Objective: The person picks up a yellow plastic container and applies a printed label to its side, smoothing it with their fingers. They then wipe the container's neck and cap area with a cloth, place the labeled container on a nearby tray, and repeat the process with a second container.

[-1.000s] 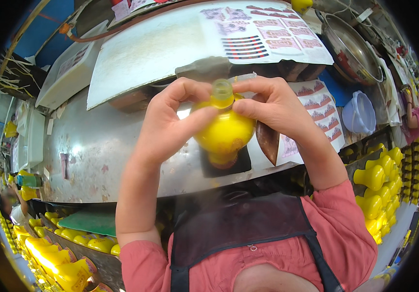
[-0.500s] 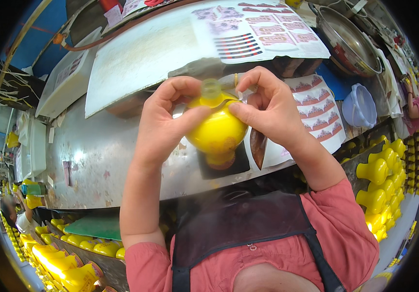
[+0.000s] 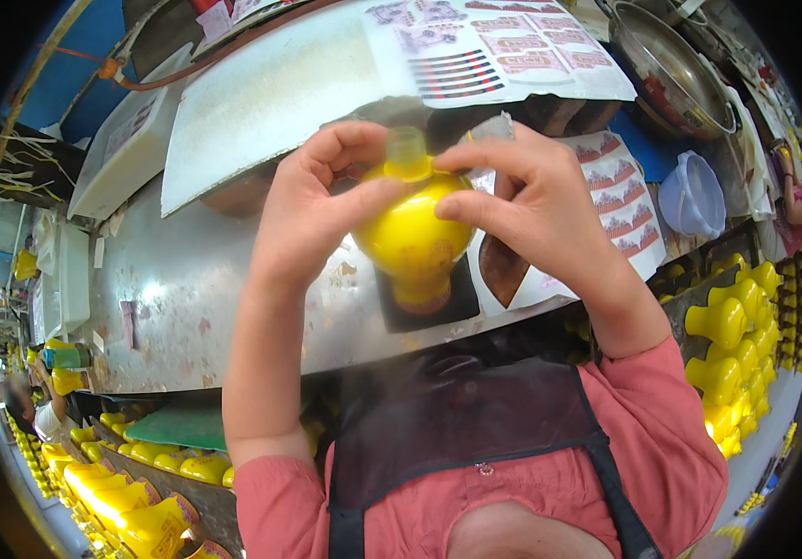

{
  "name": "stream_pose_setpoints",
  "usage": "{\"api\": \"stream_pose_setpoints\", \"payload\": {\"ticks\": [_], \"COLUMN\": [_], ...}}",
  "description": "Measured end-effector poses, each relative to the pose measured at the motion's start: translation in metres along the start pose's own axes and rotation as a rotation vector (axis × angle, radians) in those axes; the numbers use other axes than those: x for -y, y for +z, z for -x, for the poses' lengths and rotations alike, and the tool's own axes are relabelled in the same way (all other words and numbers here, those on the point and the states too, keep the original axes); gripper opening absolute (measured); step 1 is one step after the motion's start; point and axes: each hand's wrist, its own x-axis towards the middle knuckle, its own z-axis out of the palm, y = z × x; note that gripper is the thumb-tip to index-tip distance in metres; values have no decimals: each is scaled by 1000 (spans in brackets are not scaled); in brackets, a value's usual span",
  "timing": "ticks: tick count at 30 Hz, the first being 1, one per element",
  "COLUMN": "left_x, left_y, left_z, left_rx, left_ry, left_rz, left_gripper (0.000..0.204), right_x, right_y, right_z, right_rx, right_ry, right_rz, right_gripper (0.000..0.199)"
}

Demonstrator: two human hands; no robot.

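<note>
A glossy yellow gourd-shaped bottle (image 3: 412, 226) with a translucent neck (image 3: 406, 147) stands upright on a dark square pad (image 3: 461, 296). My left hand (image 3: 312, 210) grips its shoulder from the left, thumb on the front and fingers curled behind the neck. From the other side, my right hand (image 3: 541, 191) touches the base of the neck with the index finger and the bulge with the thumb. A brown pointed flat piece, like a scraper (image 3: 501, 272), juts out below that palm and seems tucked in the remaining fingers, whose grip is hidden. Faint printing marks the bottle's lower part.
Printed decal sheets lie on a white board (image 3: 270, 102) and on the metal table (image 3: 186, 279) at right. A lavender bucket (image 3: 692, 196) and a large metal pan (image 3: 671, 70) stand at the right. Yellow bottles (image 3: 722, 373) crowd both sides. Two people are in the distance.
My right index finger has straightened along the neck's base and its thumb has lifted from a pinch on a dark thin strip. The brown piece has turned its broad face toward me.
</note>
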Motion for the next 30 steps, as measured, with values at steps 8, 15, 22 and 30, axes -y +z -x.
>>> {"api": "stream_pose_setpoints", "payload": {"ticks": [8, 15, 22, 30], "left_x": [5, -1, -3, -5], "left_y": [-3, 0, 1, 3], "left_z": [-6, -5, -5, -5], "left_rx": [-6, 7, 35, 25], "left_ry": [-40, -62, -44, -67], "left_rz": [38, 34, 54, 89], "left_gripper": [51, 48, 46, 47], "right_x": [-5, -8, -21, -39], "right_y": [-6, -12, -12, -3], "right_z": [-11, -17, -25, -26], "right_rx": [126, 165, 208, 244], "right_ry": [165, 118, 34, 166], "right_rz": [-140, -24, 18, -316], "right_gripper": [12, 13, 14, 32]}}
